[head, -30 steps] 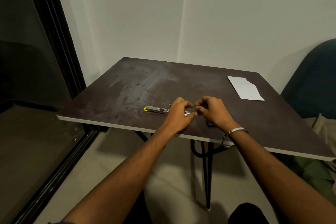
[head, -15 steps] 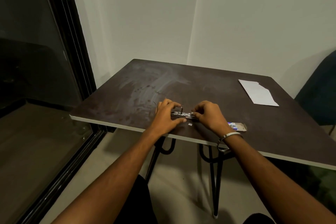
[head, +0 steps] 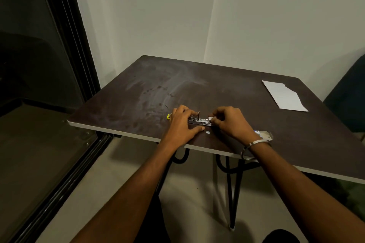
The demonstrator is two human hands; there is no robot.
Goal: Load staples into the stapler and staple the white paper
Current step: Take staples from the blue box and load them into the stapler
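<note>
A small metal stapler [head: 199, 120] with a yellow end lies opened near the front edge of the dark table [head: 217, 89]. My left hand [head: 182, 124] rests over its left part and holds it down. My right hand [head: 230, 121] pinches a short strip of staples [head: 210, 118] at the stapler's right end. A tiny loose piece of staples [head: 207, 133] lies just in front of the stapler. The white paper [head: 284, 95] lies flat at the far right of the table, well away from both hands.
A small staple box [head: 263, 135] lies open behind my right wrist near the table's front edge. A dark glass sliding door [head: 39, 85] stands to the left. A dark chair [head: 347, 92] is at the right. The table stands in a wall corner.
My left hand has slid left over the stapler and now presses it down. My right hand has brought the staple strip to the stapler's right end. The camera view shifted.
</note>
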